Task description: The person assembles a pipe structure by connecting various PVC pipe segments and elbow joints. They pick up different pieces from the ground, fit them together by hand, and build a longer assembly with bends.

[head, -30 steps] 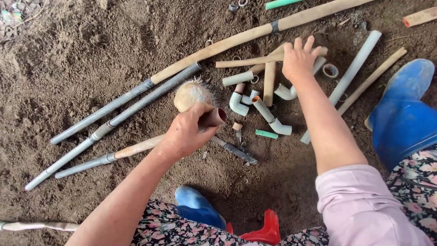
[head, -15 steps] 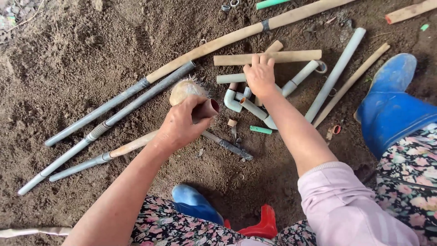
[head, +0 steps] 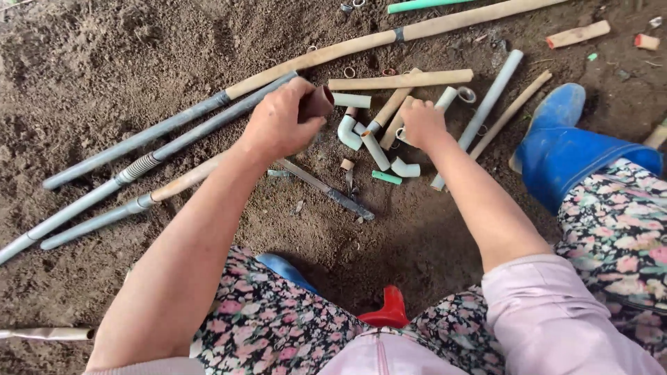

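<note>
Your left hand (head: 278, 128) grips a short brown pipe piece (head: 317, 103). Your right hand (head: 422, 123) closes on a white pipe fitting (head: 401, 133) among scattered pipes on soil (head: 104, 62).

Left hand (head: 278, 128) covers most of the brown tube (head: 318, 103); only the open end shows at 3 o'clock. Right hand (head: 421, 123) hides whatever its fingers grip among the pipe fittings (head: 365, 139). Long grey pipes (head: 104, 201) run off-frame at 9 o'clock.
</note>
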